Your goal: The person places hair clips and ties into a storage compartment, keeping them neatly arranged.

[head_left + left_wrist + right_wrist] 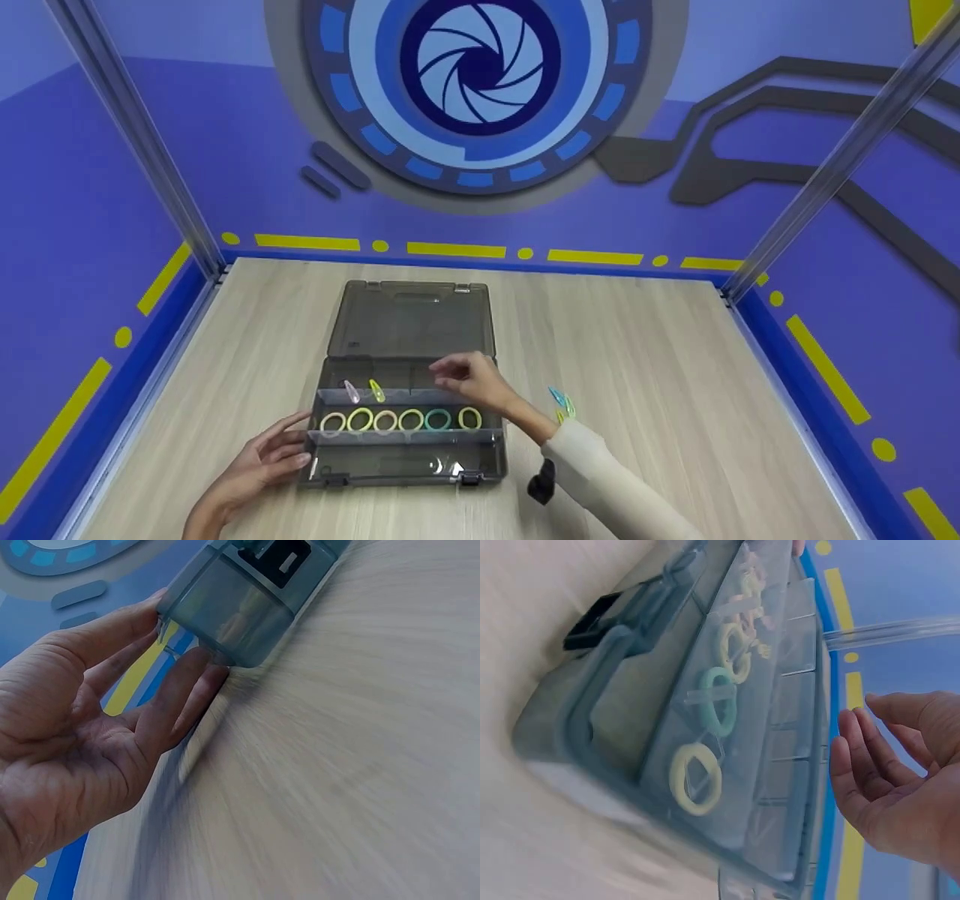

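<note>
A smoky clear organizer box (pixel 405 457) lies with its lid (pixel 412 319) laid back. Across its middle row stand several ring-shaped hair ties in yellow, pink and teal, among them a teal hair tie (pixel 438 419) and a yellow hair tie (pixel 695 778). Behind them, a lilac snap hair clip (pixel 352 391) and a yellow hair clip (pixel 376 390) sit on the divider. My left hand (pixel 259 465) touches the box's left side with extended fingers. Over the right back part hovers my right hand (pixel 474 381), fingers loosely bent, with nothing visible between them in the right wrist view.
On the table (pixel 637 360) right of the box lie a blue hair clip (pixel 556 395), a green one (pixel 570 407) and a yellow one, partly behind the right forearm. A small black object (pixel 541 482) is beside the right sleeve. Blue panels wall the table.
</note>
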`<state>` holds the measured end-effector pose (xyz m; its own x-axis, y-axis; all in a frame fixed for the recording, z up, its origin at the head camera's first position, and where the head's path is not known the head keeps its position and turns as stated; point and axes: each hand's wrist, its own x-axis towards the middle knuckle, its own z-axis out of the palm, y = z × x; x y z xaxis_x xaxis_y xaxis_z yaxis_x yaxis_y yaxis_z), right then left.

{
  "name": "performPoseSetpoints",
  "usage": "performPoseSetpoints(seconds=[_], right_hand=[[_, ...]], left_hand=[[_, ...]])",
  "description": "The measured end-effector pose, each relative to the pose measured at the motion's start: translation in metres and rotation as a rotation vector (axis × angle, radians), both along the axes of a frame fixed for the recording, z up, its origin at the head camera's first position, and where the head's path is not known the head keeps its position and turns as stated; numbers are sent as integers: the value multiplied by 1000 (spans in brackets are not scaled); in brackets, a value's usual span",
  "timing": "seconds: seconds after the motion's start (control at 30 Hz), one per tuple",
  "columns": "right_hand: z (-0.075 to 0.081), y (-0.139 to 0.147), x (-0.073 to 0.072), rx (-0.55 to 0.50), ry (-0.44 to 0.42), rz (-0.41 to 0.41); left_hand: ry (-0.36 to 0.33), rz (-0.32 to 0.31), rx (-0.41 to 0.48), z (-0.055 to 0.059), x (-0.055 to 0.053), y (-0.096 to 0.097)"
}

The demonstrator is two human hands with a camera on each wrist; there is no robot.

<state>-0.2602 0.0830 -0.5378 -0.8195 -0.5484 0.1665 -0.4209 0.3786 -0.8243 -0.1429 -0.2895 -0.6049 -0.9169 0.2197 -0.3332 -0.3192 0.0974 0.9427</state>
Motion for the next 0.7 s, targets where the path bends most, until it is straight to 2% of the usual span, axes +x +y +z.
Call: performPoseSetpoints(seconds=[0.13, 0.27, 0.47, 0.7], right_hand=[[5, 22, 5, -6, -24, 25], [5, 56, 4, -22, -58, 8], [1, 107, -3, -33, -99, -90], [-7, 152, -3, -9, -92, -167]], left_hand=[[11, -10, 19, 1, 1, 0], [12, -13, 22, 0, 0, 0], [8, -7, 1, 1, -1, -1], [4, -4, -8, 1, -1, 0]])
